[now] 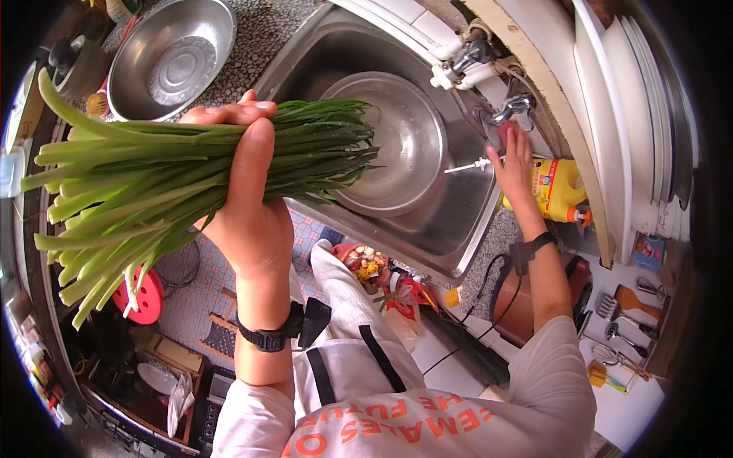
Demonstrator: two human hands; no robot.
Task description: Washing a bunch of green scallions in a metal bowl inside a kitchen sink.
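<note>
My left hand (252,194) grips a thick bunch of long green leafy vegetable stalks (131,160), its thumb across the top. Pale cut stalk ends fan out to the left, and the dark leafy ends reach over a metal basin (395,143). That basin sits in a stainless steel sink (458,229) and seems to hold some water. Over at the sink's right rim, my right hand (515,163) has its fingers stretched towards a chrome tap (514,109), with nothing visible in it. Whether the fingertips touch the tap is unclear. A white stick-like piece (472,166) lies by its thumb.
Another metal basin (172,63) stands on the speckled counter (269,34) at upper left. Right of the sink are a yellow bottle (552,189) and a rack of white plates (635,114). Below lie a red stool (140,295) and a pile of food scraps (366,263).
</note>
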